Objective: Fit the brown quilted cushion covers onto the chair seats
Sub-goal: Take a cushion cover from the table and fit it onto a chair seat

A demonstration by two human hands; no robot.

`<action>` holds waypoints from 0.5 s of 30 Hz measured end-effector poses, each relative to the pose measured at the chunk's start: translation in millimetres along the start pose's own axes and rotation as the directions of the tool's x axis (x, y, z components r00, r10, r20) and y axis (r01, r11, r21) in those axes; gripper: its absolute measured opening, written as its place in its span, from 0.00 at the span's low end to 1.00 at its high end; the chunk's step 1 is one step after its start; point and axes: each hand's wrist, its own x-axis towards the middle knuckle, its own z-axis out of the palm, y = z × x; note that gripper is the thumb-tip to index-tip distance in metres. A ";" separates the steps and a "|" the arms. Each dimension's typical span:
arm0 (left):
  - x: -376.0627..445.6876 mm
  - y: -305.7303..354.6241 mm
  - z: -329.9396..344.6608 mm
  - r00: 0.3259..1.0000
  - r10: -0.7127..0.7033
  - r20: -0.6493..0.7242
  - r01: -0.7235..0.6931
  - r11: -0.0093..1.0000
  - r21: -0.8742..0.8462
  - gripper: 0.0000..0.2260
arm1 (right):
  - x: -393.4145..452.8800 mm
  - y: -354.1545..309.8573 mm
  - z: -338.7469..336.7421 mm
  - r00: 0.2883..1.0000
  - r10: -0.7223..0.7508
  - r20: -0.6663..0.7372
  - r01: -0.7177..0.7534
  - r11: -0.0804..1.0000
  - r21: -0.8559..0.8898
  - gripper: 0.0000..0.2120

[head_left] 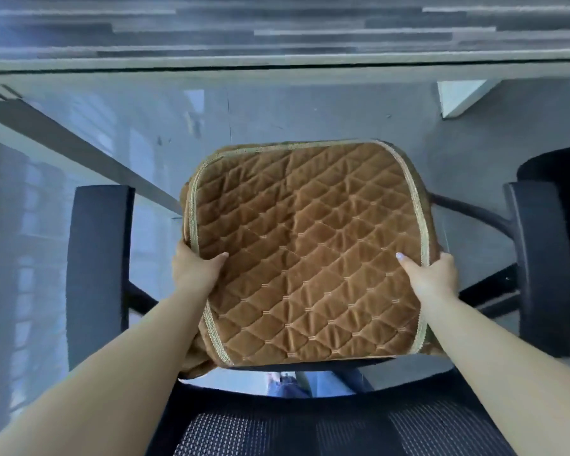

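I see the chair [99, 274] mostly hidden under the brown quilted cover [310, 251] at centre; no readable writing; my left hand [195, 268] at 8 o'clock and right hand [431, 274] at 4 o'clock grip its edges

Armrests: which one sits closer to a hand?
The left armrest, by the left hand. The right armrest sits farther from the right hand.

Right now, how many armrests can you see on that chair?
2. One armrest stands left of the brown cover, the other armrest right of it. A second chair at far right may hide more.
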 end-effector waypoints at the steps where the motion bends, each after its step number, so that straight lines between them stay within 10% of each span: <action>1: 0.9 -9.0 2.8 1.000 -0.011 -0.005 0.011 1.000 0.007 0.35 | -1.3 8.6 3.2 1.000 0.014 0.008 -0.014 1.000 -0.005 0.32; 15: 0.5 -44.2 11.6 0.997 -0.078 0.023 0.071 0.975 0.212 0.37 | -2.7 56.5 21.2 0.979 0.182 0.093 -0.168 0.975 -0.144 0.35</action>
